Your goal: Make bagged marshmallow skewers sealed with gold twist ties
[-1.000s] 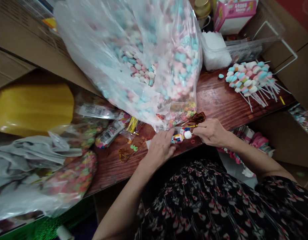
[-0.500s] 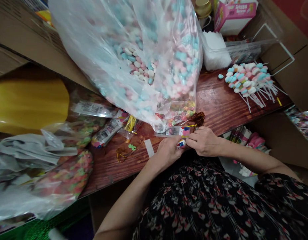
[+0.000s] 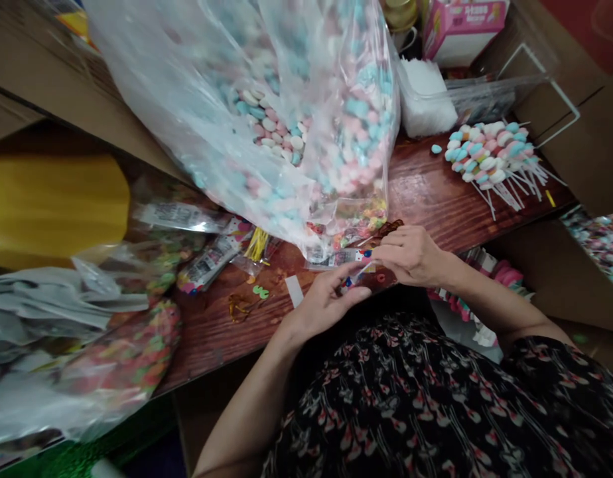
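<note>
The left hand [image 3: 326, 300] holds a wrapper [image 3: 347, 283] between thumb and fingers by the edge of the table [image 3: 428, 192], seemingly to steady it. The right hand [image 3: 410, 255] bunches its fingers beside it; pinching what, I can't tell. A packet [image 3: 342, 256] lies just beyond, presumably for reach.

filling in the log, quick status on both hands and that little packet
Left hand holding small printed packet, mostly hidden. Right hand just beside it, grip unclear. Big candy bag just beyond both hands.
</note>
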The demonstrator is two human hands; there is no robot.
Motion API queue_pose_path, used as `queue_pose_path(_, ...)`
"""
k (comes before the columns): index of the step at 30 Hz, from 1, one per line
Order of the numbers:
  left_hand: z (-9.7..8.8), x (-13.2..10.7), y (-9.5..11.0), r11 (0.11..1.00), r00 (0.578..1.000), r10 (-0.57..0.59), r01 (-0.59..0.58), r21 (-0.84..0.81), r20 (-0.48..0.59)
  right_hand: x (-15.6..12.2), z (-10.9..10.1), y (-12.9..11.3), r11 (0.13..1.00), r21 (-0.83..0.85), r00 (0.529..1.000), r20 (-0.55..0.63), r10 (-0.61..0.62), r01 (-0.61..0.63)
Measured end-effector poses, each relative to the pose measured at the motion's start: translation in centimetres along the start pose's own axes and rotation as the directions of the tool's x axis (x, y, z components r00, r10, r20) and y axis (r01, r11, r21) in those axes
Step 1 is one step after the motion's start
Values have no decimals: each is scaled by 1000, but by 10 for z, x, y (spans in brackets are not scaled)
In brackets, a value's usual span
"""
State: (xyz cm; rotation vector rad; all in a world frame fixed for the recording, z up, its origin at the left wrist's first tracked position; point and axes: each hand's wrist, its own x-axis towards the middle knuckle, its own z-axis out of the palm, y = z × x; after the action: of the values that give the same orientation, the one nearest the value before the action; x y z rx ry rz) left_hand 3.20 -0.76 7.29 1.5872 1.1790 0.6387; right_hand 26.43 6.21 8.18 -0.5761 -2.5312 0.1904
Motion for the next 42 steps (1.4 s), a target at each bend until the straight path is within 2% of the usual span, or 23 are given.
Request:
queue_pose_path(5,-1,0,-3,969,986,-126,99,-227,-112,8,6,-2,999,-41,1000,18,-24,24)
queue_pose_path(8,9,1,-7,967,971,-91,33,-252,-223,13,19,-17,997,-60,998,32,-50,52)
queue_pose_path(11,18,2,-11,958,926,-97,-12,-287,-364,16,28,-30,1000,-24,1000,-11,-17,17)
queue_pose_path(12,19,3,-13,947,906,-128,-10,-321,-404,16,29,-32,999,44,999,-45,24,-22)
queue_pose_path(14,20,3,-16,925,859,-194,-2,-381,-474,16,28,-36,950,269,973,-122,198,-159)
queue_pose_path(16,19,4,-17,926,817,-208,-12,-376,-538,14,29,-40,812,498,894,-144,425,-305)
queue_pose_path(18,20,5,-16,954,816,-145,-36,-299,-560,14,35,-47,696,617,833,-114,542,-368)
queue_pose_path(21,25,5,-12,978,839,-50,-69,-196,-542,15,51,-56,665,671,850,-97,517,-328)
queue_pose_path(24,31,-1,-13,958,865,-127,-21,-286,-486,18,60,-56,654,686,834,-127,538,-318)
queue_pose_path(26,34,-6,-15,923,894,-195,29,-383,-403,19,60,-53,685,654,832,-150,534,-321)
queue_pose_path(29,34,-14,-18,894,927,-207,48,-446,-314,19,62,-52,769,571,840,-236,489,-287)
queue_pose_path(32,30,-18,-18,873,946,-206,62,-484,-250,17,70,-56,804,532,803,-338,491,-268)
queue_pose_path(35,22,-16,-19,789,962,-259,159,-593,-86,18,76,-56,798,537,786,-354,506,-272)
queue_pose_path(38,17,-10,-18,667,952,-296,268,-695,83,20,76,-53,770,574,808,-293,510,-278)
queue_pose_path(40,17,-6,-17,599,945,-311,277,-751,101,18,70,-49,775,565,818,-279,503,-284)
queue_pose_path(42,18,-3,-14,545,940,-325,274,-792,102,12,62,-45,847,454,847,-301,438,-277)
